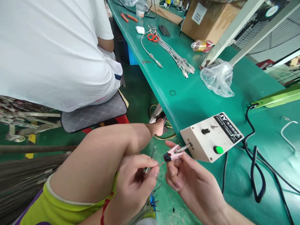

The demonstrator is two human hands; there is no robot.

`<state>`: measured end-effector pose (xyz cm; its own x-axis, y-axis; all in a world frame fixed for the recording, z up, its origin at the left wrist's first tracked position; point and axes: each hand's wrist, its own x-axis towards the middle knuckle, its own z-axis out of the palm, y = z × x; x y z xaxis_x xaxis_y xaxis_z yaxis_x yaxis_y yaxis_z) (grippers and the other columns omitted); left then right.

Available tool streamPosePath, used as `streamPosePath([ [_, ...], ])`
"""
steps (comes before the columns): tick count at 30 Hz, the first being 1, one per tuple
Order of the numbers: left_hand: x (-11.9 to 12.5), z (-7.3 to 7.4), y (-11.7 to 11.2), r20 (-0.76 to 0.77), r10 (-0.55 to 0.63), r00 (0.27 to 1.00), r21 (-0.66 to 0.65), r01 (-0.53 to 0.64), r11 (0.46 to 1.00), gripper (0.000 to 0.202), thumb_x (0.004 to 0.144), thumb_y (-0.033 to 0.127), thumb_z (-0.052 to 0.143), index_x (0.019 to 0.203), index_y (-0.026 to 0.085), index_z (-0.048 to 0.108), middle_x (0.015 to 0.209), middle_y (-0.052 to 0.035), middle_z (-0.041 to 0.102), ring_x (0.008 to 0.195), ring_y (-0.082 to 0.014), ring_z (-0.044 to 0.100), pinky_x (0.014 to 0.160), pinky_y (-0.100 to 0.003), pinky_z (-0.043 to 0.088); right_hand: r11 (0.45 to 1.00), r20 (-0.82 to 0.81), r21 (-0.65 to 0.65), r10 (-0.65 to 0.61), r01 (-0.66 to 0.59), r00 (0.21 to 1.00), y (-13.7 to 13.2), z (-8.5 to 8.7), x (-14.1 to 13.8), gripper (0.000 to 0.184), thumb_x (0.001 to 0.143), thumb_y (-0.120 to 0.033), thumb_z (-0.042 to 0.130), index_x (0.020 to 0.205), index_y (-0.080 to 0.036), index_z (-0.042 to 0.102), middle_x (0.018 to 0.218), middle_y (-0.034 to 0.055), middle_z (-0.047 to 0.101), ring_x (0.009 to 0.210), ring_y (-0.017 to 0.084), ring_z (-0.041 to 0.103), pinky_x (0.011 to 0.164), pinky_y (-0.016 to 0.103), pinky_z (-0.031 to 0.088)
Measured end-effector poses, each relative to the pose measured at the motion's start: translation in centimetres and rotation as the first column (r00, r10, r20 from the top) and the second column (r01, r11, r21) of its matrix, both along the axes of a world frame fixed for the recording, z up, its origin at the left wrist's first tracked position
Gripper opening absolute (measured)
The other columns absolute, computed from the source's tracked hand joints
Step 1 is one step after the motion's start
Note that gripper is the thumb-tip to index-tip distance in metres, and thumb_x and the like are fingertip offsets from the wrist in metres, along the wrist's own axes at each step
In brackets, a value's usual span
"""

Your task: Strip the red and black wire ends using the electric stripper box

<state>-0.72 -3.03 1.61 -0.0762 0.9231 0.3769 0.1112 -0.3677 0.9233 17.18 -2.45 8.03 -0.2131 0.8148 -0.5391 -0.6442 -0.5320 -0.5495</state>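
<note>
Pinched wire (161,163) in left hand (132,181), clip (173,154) in right hand (193,179); had wire at clip's tip, perhaps not yet clamped.

"From the clip (173,153), where could a hand pass?"
"Toward twelve o'clock, over the table (194,103) between switch box (211,138) and cables (173,53)."
"What stood in the way?"
"Switch box at two, leg (119,139) at ten, left hand (137,181) at eight."

Here's my pink clip (173,153) on the metal shaft (184,147), black tips (167,157) pointing left, my thin reddish wire (161,163) reaching right up to them!
</note>
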Motion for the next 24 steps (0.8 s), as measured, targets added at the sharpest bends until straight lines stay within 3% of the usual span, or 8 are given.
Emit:
streamPosePath([
  [3, 0.4, 0.0, 0.3, 0.0, 0.027, 1.0, -0.024, -0.027, 0.999, 0.022, 0.097, 0.006, 0.077, 0.105, 0.026, 0.078, 0.091, -0.0006, 0.081, 0.07, -0.0142, 0.077, 0.062, -0.019, 0.064, 1.0, -0.037, -0.003, -0.028, 0.028, 0.999, 0.0, -0.2, 0.0, 0.032, 0.105, -0.043, 0.084, 0.128, -0.021, 0.087, 0.075, 0.0009, 0.065, 0.057, 0.011, 0.034, 0.059, 0.025, 0.039],
  [8, 1.2, 0.4, 0.8, 0.028, 0.023, 0.999, -0.021, -0.022, 1.0, 0.021, 0.096, 0.004, 0.076, 0.1, 0.025, 0.076, 0.085, 0.0031, 0.08, 0.052, -0.0083, 0.065, 0.053, -0.015, 0.057, 0.998, 0.018, 0.019, -0.067, 0.066, 0.998, -0.2, -0.6, 0.1, 0.029, 0.106, -0.044, 0.085, 0.121, -0.019, 0.087, 0.072, -0.0019, 0.062, 0.057, 0.01, 0.028, 0.059, 0.024, 0.04],
  [12, 1.4, 0.3, 0.9, 0.058, 0.013, 0.998, -0.048, -0.01, 0.999, 0.022, 0.095, 0.004, 0.075, 0.1, 0.025, 0.075, 0.086, 0.0039, 0.08, 0.051, -0.0069, 0.061, 0.052, -0.014, 0.055, 0.996, 0.056, 0.026, -0.09, 0.088, 0.994, -0.4, -0.9, 0.0, 0.027, 0.107, -0.043, 0.086, 0.116, -0.018, 0.087, 0.06, -0.0055, 0.055, 0.055, 0.01, 0.023, 0.057, 0.022, 0.039],
  [24, 1.7, -1.0, 0.5, 0.115, -0.021, 0.993, -0.132, 0.036, 0.991, 0.02, 0.096, 0.006, 0.076, 0.1, 0.026, 0.078, 0.085, 0.0043, 0.081, 0.054, -0.0071, 0.062, 0.053, -0.013, 0.054, 0.997, 0.027, 0.011, -0.074, 0.074, 0.997, -0.8, -1.5, 0.5, 0.025, 0.112, -0.041, 0.08, 0.119, -0.018, 0.085, 0.058, -0.0056, 0.053, 0.057, 0.011, 0.028, 0.06, 0.023, 0.042],
])
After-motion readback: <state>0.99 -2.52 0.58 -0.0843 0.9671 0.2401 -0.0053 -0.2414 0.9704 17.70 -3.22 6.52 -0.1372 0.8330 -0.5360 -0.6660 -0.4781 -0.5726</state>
